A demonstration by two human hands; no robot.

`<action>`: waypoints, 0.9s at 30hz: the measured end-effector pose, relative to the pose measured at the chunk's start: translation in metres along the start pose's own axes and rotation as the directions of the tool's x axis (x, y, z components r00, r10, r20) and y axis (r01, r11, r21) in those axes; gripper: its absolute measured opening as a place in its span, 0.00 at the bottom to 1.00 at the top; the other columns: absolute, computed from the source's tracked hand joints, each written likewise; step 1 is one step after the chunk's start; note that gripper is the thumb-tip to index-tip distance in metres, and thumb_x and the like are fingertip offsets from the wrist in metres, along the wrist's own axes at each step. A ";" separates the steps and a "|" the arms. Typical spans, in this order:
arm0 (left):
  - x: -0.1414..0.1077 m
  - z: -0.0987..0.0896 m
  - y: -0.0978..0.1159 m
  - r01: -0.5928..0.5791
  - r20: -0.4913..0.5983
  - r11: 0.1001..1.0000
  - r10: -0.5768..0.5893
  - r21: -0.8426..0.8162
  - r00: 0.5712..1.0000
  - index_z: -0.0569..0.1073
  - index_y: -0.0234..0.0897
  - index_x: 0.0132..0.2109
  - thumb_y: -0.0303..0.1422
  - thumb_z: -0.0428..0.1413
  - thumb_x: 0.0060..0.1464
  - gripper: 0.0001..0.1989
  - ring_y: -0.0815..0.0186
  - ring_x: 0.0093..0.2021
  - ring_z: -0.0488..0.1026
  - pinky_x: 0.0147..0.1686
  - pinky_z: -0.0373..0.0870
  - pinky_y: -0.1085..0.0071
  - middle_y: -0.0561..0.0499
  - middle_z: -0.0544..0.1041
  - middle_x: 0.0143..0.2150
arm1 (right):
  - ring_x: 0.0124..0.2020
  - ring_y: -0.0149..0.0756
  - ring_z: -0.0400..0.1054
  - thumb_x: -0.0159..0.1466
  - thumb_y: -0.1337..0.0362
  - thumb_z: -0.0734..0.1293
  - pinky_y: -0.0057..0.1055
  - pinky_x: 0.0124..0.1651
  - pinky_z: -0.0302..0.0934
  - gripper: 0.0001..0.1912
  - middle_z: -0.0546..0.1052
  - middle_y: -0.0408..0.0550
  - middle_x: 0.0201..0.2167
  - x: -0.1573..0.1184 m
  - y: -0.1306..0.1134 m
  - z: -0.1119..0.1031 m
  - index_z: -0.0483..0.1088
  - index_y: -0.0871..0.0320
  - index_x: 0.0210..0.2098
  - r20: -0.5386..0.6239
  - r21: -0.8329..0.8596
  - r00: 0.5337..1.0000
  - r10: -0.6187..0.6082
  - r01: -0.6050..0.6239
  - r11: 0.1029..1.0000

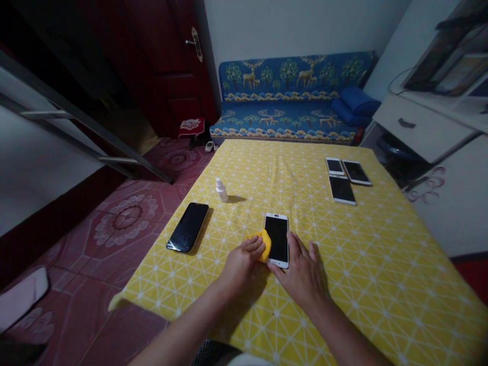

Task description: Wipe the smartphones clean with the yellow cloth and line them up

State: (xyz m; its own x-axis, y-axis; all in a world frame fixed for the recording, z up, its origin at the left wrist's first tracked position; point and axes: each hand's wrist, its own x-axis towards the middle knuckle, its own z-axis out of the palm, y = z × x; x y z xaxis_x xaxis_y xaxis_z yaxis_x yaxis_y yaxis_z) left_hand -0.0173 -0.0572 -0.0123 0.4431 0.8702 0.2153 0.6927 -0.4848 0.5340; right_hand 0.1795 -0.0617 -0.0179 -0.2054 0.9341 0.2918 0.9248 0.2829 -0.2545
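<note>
A white smartphone (pixel 277 239) lies face up on the yellow patterned tablecloth (pixel 366 264), its black screen showing. My left hand (pixel 242 262) grips a bright yellow cloth (pixel 265 245) against the phone's left edge. My right hand (pixel 301 269) has its spread fingers at the phone's right side and its thumb at the lower edge, steadying it on the table. Left of my hands lies a black smartphone (pixel 187 227), and a small white spray bottle (pixel 221 190) stands upright beyond it. Several more smartphones (pixel 342 189) lie together at the far right of the table.
A blue sofa (pixel 290 99) with a deer pattern stands beyond the table's far edge. A dark red door (pixel 163 66) is at the back left, a white drawer unit (pixel 423 127) is on the right, and patterned red floor tiles (pixel 125 223) lie to the left.
</note>
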 end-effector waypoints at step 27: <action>-0.010 0.015 0.018 0.061 0.059 0.983 -0.072 0.175 0.996 0.66 0.26 0.66 0.22 0.51 0.52 0.32 0.46 0.70 0.58 0.68 0.61 0.51 0.33 0.63 0.68 | 0.70 0.52 0.53 0.63 0.58 0.64 0.58 0.69 0.41 0.41 0.62 0.65 0.68 -0.002 0.002 -0.004 0.47 0.68 0.70 0.074 0.005 0.996 -0.054 0.054 0.999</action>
State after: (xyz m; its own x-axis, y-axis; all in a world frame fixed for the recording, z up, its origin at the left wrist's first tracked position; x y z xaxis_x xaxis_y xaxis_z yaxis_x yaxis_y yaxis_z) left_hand -0.0004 -0.0760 -0.0170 0.4249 0.8963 0.1272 0.8072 -0.4387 0.3951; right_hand 0.1829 -0.0639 -0.0157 -0.2782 0.9311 0.2358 0.9109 0.3337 -0.2426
